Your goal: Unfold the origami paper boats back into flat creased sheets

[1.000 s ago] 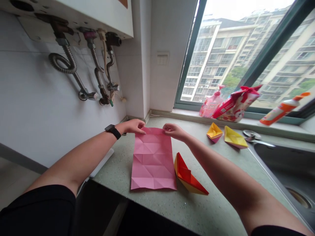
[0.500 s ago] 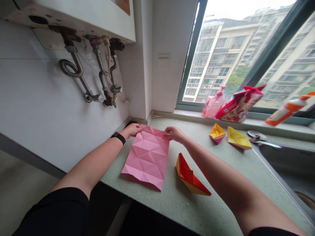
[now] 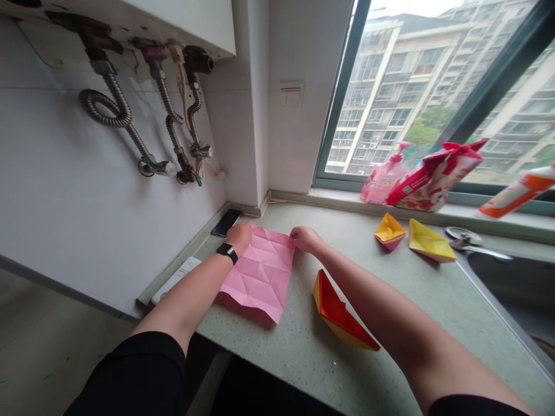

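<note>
A sheet of pink origami paper (image 3: 259, 274), creased into a grid of squares and diagonals, lies flat and tilted on the speckled green counter (image 3: 277, 370). My left hand (image 3: 239, 237) grips its far left corner, and my right hand (image 3: 306, 238) holds its far right corner. To the right of the sheet sits a red and yellow paper boat (image 3: 342, 312), close to my right forearm but not touching it. Further right stand a smaller yellow and pink paper boat (image 3: 390, 231) and a yellow paper boat (image 3: 429, 242).
A black phone (image 3: 225, 222) and a white strip device (image 3: 176, 280) lie along the tiled wall (image 3: 73, 202), under metal hoses (image 3: 108, 104). Along the window sill are a pink bottle (image 3: 384, 182), a red bag (image 3: 433, 179) and an orange bottle (image 3: 518, 192). A steel sink (image 3: 511, 283) lies right.
The pink sheet has turned on the counter, so its near edge now slants, and it has slid slightly toward the wall. My head has shifted, and the phone now shows fully.
</note>
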Demonstrator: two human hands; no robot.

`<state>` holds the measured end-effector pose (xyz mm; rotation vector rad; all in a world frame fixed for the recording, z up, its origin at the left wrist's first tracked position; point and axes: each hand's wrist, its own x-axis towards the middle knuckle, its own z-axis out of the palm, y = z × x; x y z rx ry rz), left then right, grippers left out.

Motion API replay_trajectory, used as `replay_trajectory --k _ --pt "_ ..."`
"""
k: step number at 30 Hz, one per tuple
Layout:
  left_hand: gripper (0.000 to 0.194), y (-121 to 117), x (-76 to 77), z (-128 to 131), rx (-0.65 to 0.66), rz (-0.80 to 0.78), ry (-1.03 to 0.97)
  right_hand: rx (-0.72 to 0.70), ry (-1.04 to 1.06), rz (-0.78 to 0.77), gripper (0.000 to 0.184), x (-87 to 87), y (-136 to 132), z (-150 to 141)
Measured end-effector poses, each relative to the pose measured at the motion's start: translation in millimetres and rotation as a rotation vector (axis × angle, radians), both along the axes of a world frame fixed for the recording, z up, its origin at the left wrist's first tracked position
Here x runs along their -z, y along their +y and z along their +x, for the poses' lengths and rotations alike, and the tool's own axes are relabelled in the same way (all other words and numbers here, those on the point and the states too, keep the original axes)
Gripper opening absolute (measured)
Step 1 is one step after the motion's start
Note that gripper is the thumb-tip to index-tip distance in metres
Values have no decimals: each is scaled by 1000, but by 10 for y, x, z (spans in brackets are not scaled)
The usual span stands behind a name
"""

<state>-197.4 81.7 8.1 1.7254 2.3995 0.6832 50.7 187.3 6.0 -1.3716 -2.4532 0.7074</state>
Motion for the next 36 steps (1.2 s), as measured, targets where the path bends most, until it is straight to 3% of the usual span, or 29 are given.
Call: replay_trajectory --k 9,12,16,18,20,22,25,28,32,36 --pt "50 -316 316 426 342 2 278 -35 -222 191 21 -66 -183 -66" --pt "58 -392 431 496 346 -29 307 -80 -233 243 31 -273 -238 -27" --pt "64 -394 494 504 304 -46 321 -171 -205 322 32 -720 -363 -75" --pt "66 -382 507 506 290 -49 321 -206 -184 354 35 -886 -526 -181" --pt "67 -374 520 504 282 -54 315 -227 -169 371 42 -918 -782 -334" --pt "68 -371 534 485 286 -66 306 -235 -172 364 47 -795 -1102 -496" --pt "64 -359 552 427 307 -94 294 -207 -195 331 56 -411 -1568 -673" --pt "60 -333 555 379 305 -109 286 27 -126 245 61 -8 -1844 -736" --pt "60 -316 530 367 305 -108 279 136 -92 214 64 271 -1891 -732" --pt "60 -337 491 368 318 -119 270 151 -115 214 70 297 -1768 -744"
